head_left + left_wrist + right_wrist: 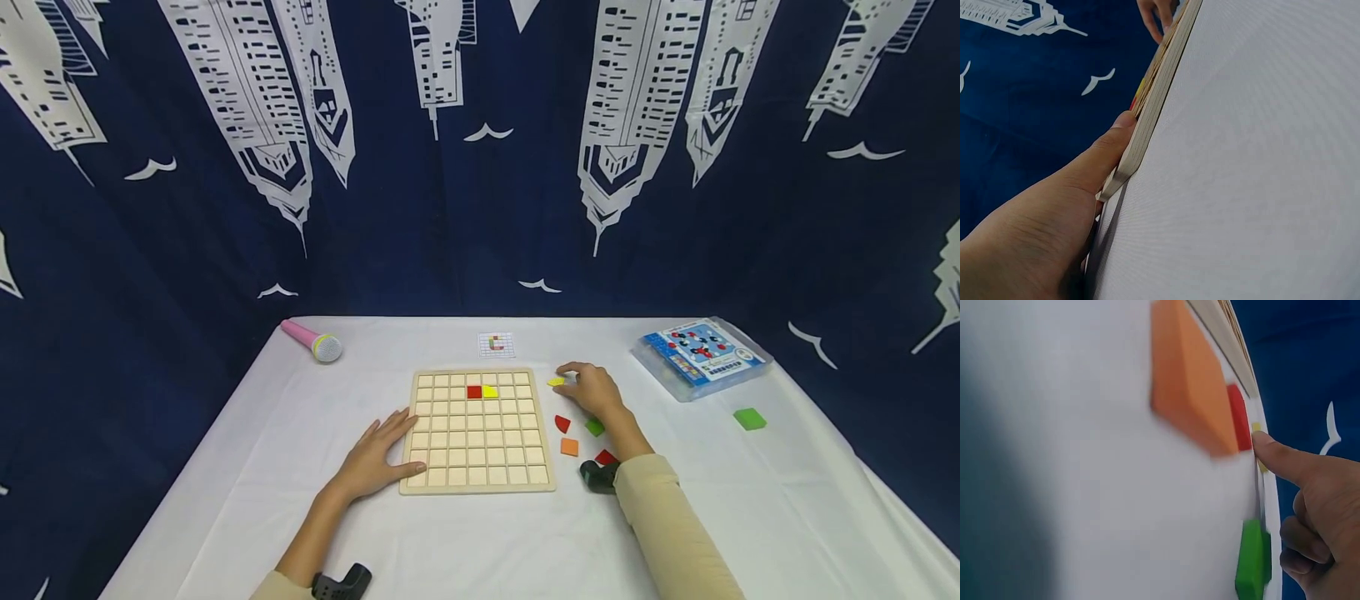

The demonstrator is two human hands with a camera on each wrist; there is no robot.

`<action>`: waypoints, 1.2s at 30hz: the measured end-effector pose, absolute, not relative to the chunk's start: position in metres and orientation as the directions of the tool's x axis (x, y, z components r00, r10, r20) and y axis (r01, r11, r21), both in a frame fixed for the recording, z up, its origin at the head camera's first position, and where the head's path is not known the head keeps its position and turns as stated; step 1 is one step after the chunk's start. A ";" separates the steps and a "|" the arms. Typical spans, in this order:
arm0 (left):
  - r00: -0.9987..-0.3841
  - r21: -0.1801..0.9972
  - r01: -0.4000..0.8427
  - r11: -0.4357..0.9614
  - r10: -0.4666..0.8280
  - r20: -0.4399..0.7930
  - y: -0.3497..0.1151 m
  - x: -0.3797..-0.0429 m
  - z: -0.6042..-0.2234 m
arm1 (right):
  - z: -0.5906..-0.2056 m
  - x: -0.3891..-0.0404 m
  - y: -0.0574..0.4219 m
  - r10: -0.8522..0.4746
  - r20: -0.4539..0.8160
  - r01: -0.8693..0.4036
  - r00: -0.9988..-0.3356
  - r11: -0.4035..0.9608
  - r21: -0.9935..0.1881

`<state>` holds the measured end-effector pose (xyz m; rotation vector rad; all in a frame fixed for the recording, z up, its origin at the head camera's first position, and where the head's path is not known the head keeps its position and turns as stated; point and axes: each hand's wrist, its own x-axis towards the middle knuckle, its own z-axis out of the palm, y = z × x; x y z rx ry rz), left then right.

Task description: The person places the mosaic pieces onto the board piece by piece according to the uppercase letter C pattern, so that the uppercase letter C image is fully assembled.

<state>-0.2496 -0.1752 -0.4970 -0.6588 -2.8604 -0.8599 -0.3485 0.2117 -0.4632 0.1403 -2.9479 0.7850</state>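
A wooden grid board (450, 491) lies on the white table, with a red square tile (474, 392) and a yellow tile (490, 392) side by side in an upper row. My left hand (378, 454) rests on the board's left edge, fingers spread and thumb over the lower corner. Right of the board's top, my right hand (592, 388) pinches a second yellow tile (555, 382) between thumb and forefinger, low at the tabletop. In the right wrist view the thumb covers part of that yellow tile (1263, 467).
Near my right forearm lie a red rounded tile (562, 424), an orange square (569, 447), a green tile (595, 427) and a red tile (606, 457). Farther out are a green tile (750, 419), a plastic case (701, 358), a pattern card (497, 345) and a pink microphone (311, 340).
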 end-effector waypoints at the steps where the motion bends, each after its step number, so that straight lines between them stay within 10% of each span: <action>1: -0.904 0.507 0.425 0.750 0.378 0.199 -0.175 -0.249 -0.497 | -0.463 -0.348 0.214 -0.059 0.111 -0.106 -0.992 0.867 -0.486; 18: -0.901 0.507 0.434 0.745 0.377 0.216 -0.176 -0.251 -0.497 | -0.438 -0.337 0.129 -0.224 0.318 -0.361 -0.921 0.799 -0.481; 36: -0.909 0.495 0.413 0.765 0.376 0.178 -0.176 -0.251 -0.498 | -0.467 -0.340 0.064 -0.271 0.242 -0.358 -0.932 0.793 -0.493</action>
